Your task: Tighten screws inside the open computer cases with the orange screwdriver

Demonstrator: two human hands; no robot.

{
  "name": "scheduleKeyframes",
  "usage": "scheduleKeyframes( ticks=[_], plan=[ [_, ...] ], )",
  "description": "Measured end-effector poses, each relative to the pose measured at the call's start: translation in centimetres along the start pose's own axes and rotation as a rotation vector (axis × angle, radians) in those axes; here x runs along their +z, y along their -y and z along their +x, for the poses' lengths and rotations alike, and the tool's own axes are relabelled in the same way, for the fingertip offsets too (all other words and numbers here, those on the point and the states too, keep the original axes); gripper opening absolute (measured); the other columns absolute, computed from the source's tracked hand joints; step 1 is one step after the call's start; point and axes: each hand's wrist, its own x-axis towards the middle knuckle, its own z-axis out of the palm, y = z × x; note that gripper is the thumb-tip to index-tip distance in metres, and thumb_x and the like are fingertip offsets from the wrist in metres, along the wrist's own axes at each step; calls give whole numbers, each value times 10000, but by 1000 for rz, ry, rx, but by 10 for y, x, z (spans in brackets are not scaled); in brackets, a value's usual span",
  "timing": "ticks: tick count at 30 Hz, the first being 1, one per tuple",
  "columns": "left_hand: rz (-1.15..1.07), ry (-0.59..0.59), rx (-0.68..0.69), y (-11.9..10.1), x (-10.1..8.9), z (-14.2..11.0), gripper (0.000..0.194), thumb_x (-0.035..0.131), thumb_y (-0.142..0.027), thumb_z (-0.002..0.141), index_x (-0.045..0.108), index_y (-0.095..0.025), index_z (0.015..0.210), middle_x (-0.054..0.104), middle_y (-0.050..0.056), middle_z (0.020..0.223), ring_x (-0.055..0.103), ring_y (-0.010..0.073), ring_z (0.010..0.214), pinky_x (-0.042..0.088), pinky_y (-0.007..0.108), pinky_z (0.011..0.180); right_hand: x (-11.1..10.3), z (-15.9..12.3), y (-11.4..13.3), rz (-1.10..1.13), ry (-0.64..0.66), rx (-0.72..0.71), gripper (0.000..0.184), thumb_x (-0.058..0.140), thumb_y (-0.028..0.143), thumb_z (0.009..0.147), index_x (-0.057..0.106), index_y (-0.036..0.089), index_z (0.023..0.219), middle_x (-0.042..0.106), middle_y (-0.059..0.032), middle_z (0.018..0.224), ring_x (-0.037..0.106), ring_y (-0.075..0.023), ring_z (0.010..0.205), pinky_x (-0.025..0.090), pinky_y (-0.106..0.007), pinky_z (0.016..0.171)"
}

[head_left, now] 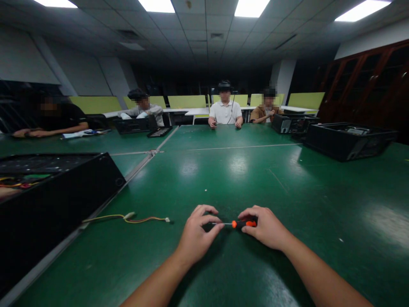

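One cable (pixel 147 219) lies on the worktop (pixel 204 170); right of it, the left hand (pixel 198 230) pinches the shaft of a level screwdriver (pixel 235 224), thumb meeting forefinger, and the right hand (pixel 267 228) loosely holds its handle, fingers curved.

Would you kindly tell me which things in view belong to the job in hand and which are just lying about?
In hand:
Screwdriver, shaft at the left grip, handle in the right grip

Apparently just lying about, in neither grip:
Cable with pale connectors, on the green table
Open black case, near left
Black case, far right
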Motion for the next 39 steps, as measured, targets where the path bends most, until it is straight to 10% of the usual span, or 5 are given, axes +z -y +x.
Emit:
scheduleKeyframes(
  ticks=[7, 18, 39],
  plan=[
    [68, 207, -71, 7, 6, -1, 82, 754, -199, 746, 772, -267, 704, 670, 40, 1051, 597, 239, 1025, 450, 401, 925, -3, -4, 4, 115, -43, -124, 400, 673, 86, 678, 707, 244, 1044, 654, -14, 888, 625, -169, 816, 482, -292, 782],
    [49, 88, -36, -2, 3, -1, 71, 706, -210, 785, 760, -244, 753, 677, 53, 1010, 603, 240, 1005, 473, 399, 907, 2, -1, -5, 9, 24, -31, 345, 698, 112, 662, 735, 247, 978, 664, -27, 882, 625, -194, 811, 480, -322, 782],
    [105, 206, -25, 3, 6, -2, 91, 718, -193, 764, 767, -266, 739, 682, 42, 1035, 600, 249, 1019, 444, 431, 936, -1, -3, -1, 19, 10, -72, 377, 660, 92, 672, 728, 243, 1011, 673, -34, 905, 631, -189, 826, 488, -323, 801]
  ],
)
